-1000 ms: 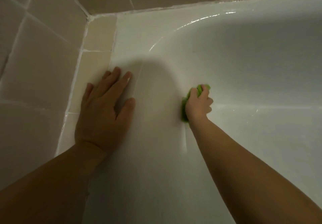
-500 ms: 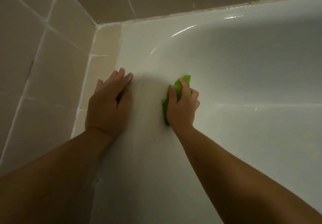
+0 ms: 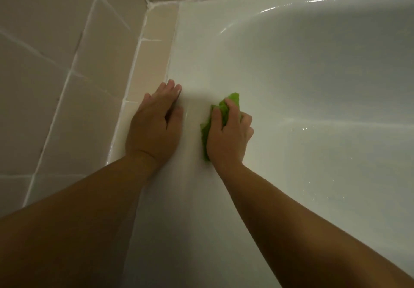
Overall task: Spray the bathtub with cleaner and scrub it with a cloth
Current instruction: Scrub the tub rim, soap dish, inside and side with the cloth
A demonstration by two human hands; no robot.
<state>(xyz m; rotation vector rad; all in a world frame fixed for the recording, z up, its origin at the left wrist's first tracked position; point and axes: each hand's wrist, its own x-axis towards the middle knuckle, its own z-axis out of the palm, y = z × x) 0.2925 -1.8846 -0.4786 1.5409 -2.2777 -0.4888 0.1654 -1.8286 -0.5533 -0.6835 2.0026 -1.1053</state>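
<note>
The white bathtub fills the right and middle of the view, its surface wet and shiny. A bright green cloth lies bunched against the tub's inner wall just below the rim. My right hand grips the cloth with curled fingers and presses it to the wall. My left hand rests flat on the tub's rim, fingers straight, close beside the right hand. No spray bottle is in view.
Beige wall tiles with pale grout stand at the left and along the top. A narrow tiled ledge runs between the wall and the tub rim, meeting in the corner at the top.
My right hand has moved the green cloth up the tub wall and leftward, closer to my left hand. The left hand stays flat on the rim. The view has shifted.
</note>
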